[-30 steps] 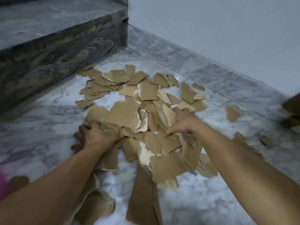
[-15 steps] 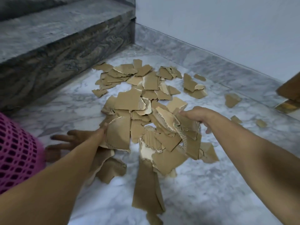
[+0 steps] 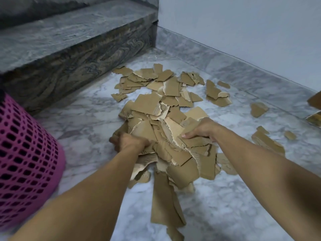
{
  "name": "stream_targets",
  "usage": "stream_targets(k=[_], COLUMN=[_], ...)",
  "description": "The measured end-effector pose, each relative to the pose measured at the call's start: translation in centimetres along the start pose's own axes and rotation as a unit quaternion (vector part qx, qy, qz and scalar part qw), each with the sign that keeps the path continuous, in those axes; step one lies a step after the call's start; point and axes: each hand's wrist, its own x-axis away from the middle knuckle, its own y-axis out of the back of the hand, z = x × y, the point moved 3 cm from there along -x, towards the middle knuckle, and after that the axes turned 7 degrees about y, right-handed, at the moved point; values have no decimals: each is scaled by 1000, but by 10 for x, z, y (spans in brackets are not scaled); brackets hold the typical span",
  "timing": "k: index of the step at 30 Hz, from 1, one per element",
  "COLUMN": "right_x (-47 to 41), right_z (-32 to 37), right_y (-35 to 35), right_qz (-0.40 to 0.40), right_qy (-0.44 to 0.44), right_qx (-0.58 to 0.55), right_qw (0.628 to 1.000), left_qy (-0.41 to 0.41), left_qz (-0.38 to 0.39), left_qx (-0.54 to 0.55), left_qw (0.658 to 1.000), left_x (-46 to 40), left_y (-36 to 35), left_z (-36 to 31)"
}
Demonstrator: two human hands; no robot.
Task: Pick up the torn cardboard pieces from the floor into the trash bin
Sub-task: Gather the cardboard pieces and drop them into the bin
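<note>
Several torn brown cardboard pieces [image 3: 149,105] lie heaped on the marble floor. My left hand [image 3: 130,141] grips the left side of a bunched stack of pieces [image 3: 175,153], fingers curled into it. My right hand [image 3: 201,128] grips the stack's right side, thumb on top. The stack hangs between both hands just above the floor, with pieces drooping below. A pink perforated trash bin [image 3: 26,153] stands at the left edge, only its wall visible.
A dark marble stair step [image 3: 69,54] rises behind the pile on the left. A pale wall [image 3: 243,23] with a marble skirting runs along the back right. Loose scraps [image 3: 258,109] lie scattered to the right. A brown wooden object [image 3: 315,101] sits at the right edge.
My left hand came back from the floor beside the bin and closed on the stack's left side. Both hands now squeeze the pieces together. The bin shows more at the left.
</note>
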Motion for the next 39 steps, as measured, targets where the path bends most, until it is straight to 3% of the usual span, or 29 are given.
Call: stream_targets(k=[3, 7, 11, 23, 31, 39], right_x=[16, 27, 40, 82, 138, 162], right_z=[6, 6, 13, 58, 159, 288], right_y=[-4, -15, -21, 16, 62, 71], right_qz=[-4, 25, 47, 57, 99, 102], right_qy=[3, -10, 9, 77, 103, 139], right_qx=[-15, -62, -95, -206, -241, -172], right_qw=[1000, 998, 994, 974, 960, 970], left_qy=[-26, -1, 26, -18, -110, -105], left_qz=[19, 98, 171, 181, 109, 91], left_qx=[76, 185, 209, 196, 204, 168], left_qw=[997, 978, 963, 964, 967, 976], left_x=[7, 14, 23, 44, 88, 121], left_y=[2, 4, 2, 61, 183, 321], left_z=[0, 3, 5, -26, -70, -80])
